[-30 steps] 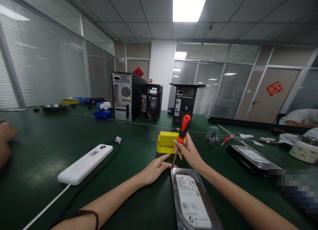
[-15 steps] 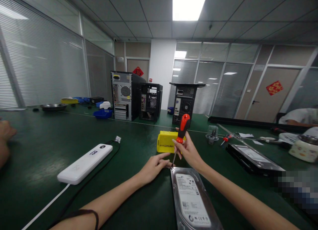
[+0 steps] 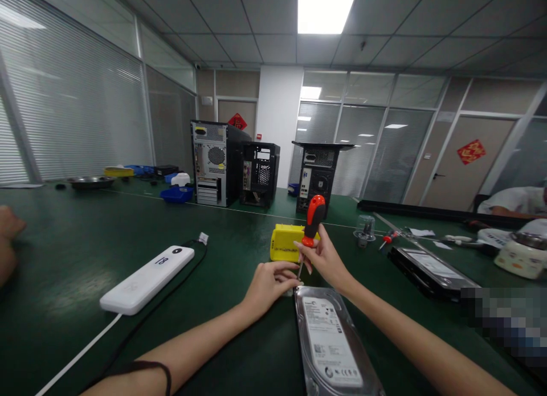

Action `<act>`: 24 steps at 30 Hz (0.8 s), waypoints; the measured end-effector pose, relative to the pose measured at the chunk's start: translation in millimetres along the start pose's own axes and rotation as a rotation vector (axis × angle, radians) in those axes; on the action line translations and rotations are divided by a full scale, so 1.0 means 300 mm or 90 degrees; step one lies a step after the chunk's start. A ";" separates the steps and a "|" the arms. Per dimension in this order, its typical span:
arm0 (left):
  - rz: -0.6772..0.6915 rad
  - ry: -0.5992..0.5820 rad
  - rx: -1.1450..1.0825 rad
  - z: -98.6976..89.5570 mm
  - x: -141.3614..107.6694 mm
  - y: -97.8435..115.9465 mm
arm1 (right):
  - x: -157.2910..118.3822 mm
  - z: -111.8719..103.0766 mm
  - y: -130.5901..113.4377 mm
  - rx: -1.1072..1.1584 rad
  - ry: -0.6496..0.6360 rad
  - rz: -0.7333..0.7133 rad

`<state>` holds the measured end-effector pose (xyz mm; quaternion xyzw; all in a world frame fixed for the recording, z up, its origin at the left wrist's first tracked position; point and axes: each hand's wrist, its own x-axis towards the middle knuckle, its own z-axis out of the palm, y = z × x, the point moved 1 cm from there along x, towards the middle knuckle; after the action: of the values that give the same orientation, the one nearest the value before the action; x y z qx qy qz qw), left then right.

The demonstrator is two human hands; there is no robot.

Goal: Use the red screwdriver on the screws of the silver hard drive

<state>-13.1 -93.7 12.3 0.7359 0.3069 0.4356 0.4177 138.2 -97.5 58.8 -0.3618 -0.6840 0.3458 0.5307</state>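
Observation:
A red-and-black screwdriver (image 3: 315, 216) stands nearly upright, tip down, with my right hand (image 3: 323, 258) closed around its lower handle and shaft. Below it lies a silver hard drive (image 3: 356, 333) with a white label, flat on the table. The screwdriver's tip meets the drive's far left corner. My left hand (image 3: 270, 283) is at that same corner, fingers bent and drawn together by the tip; whatever is between them is too small to make out. Just behind both hands sits a yellow parts bin (image 3: 282, 242), with small dark pieces in it.
A white power strip (image 3: 147, 279) with cables lies at left. Several computer cases stand at the back, including a black tower (image 3: 316, 176). Another hard drive (image 3: 438, 269), a clear container (image 3: 364, 229) and a cream jar (image 3: 523, 256) are at right. Another person's hand (image 3: 9, 225) rests far left.
My left fingers have curled in from a more stretched pose and come closer to the screwdriver's tip. The screwdriver has shifted slightly; the drive stays put.

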 end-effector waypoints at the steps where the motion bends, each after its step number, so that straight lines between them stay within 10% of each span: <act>1: 0.004 0.005 0.019 0.000 0.001 0.000 | -0.001 -0.001 -0.001 -0.005 -0.002 -0.001; 14: -0.005 0.014 0.090 0.008 0.004 0.016 | 0.008 0.002 -0.036 -0.111 -0.017 0.012; 24: -0.011 0.005 0.072 0.007 0.001 0.005 | 0.111 -0.040 -0.236 -0.077 0.047 -0.144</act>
<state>-11.0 -95.0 13.2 0.7538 0.3395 0.4169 0.3779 135.0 -103.2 137.8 -0.3260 -0.7201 0.2285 0.5683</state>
